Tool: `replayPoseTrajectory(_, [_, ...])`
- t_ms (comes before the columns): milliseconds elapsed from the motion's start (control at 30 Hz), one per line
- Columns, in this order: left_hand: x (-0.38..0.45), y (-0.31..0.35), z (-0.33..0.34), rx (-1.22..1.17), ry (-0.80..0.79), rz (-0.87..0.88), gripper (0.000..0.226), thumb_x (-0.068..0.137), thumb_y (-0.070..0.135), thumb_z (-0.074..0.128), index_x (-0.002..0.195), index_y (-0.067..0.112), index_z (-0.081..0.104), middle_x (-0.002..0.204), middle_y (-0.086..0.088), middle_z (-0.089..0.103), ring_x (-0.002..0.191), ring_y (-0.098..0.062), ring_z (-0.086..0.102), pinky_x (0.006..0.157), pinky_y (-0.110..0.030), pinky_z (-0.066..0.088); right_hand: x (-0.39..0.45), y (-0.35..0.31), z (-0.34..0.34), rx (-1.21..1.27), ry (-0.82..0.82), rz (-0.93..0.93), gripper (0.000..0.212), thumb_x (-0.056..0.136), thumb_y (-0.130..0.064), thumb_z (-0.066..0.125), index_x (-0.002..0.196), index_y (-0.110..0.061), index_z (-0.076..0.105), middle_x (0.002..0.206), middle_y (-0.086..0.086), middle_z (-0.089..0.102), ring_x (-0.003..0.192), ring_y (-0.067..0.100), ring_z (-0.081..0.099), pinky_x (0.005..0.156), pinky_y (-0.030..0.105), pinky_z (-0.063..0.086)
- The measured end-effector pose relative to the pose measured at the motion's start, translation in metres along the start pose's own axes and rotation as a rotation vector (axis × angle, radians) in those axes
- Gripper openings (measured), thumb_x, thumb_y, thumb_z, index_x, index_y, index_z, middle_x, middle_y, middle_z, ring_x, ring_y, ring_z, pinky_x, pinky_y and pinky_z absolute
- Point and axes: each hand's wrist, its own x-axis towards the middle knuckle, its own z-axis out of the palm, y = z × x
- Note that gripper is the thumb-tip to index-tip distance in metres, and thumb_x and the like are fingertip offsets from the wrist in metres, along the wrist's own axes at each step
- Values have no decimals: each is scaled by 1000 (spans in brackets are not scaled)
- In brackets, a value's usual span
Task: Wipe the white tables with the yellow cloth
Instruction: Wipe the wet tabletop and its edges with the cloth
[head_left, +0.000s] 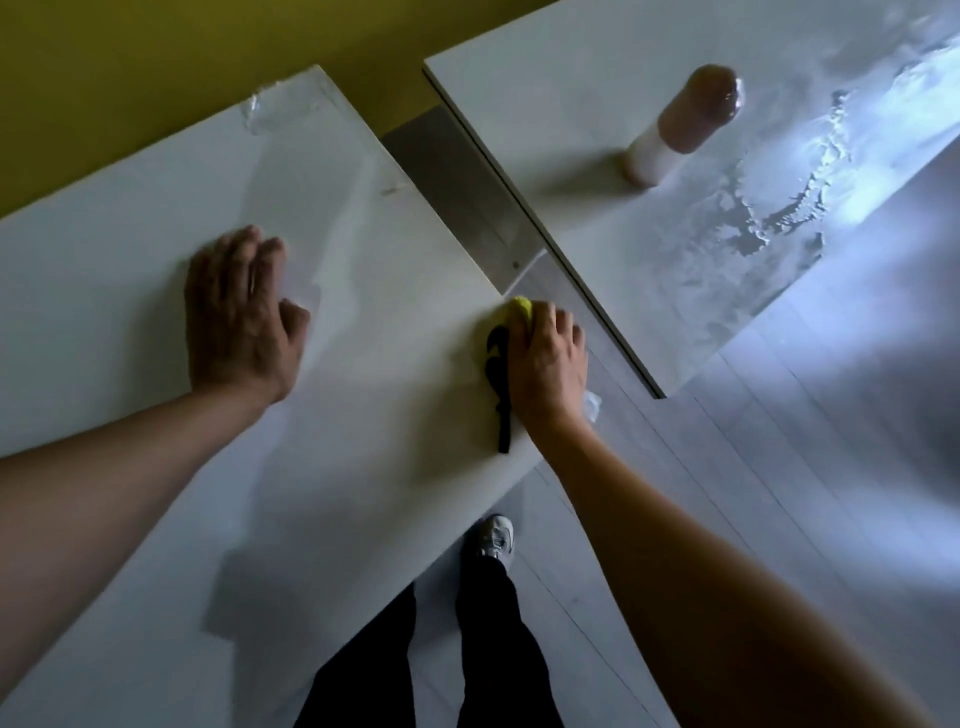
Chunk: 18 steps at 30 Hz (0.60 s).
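The left hand (241, 317) lies flat on the near white worktop (130, 218), palm down, its fingers (260, 249) straight and close together, holding nothing; the forearm runs in from the lower left. The right hand (545, 358) reaches out on a long, nearly straight arm from the lower right, its fingers (563, 325) curled over the yellow cloth (519, 307) and pressing it onto the worktop.

The cloth is bunched beneath those fingers, with only a yellow tip showing just past the knuckles and a dark strip (500, 384) trailing back along the thumb side of the hand. It sits right at the worktop's far right corner, so the edge falls away immediately beyond and to the right of the fingers. A narrow gap with grey floor (779, 467) separates that corner from the second white worktop (545, 104), which lies just across from the fingertips. Broad bare surface stretches from the right fingers toward the left hand, and further beyond the left fingers up to the yellow-green wall (156, 47).

On the second worktop, well beyond the right fingers, stands a brown and white bottle (680, 124), with wet glare (810, 192) to its right. Below, dark trousers (488, 623) and a light shoe (496, 535) stand on the floor.
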Motion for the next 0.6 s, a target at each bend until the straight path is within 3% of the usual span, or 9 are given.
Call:
replayPoseTrajectory(267, [-8, 32, -1, -10, -15, -56, 56, 95, 19, 36, 146, -1, 46, 154, -29, 42, 141, -50, 39, 119, -57, 27, -19, 16, -17, -82, -41, -7, 45, 103, -46, 34, 137, -17, 44, 129, 8, 51, 114, 28, 47, 96, 45, 43])
replayPoseTrajectory(467, [-46, 140, 21, -127, -58, 79, 56, 92, 19, 41, 142, 0, 55, 150, -26, 49, 138, -45, 46, 119, -57, 34, -15, 25, -14, -95, -32, -81, 40, 106, -41, 37, 137, -16, 43, 128, 9, 52, 114, 29, 47, 94, 47, 44])
replayPoseTrajectory(600, [-67, 201, 45, -135, -58, -40, 55, 99, 21, 39, 149, 0, 50, 157, -26, 44, 145, -45, 40, 123, -57, 28, -10, 32, -25, -57, -126, -190, 36, 105, -35, 40, 135, -14, 44, 129, 12, 51, 117, 32, 45, 96, 44, 40])
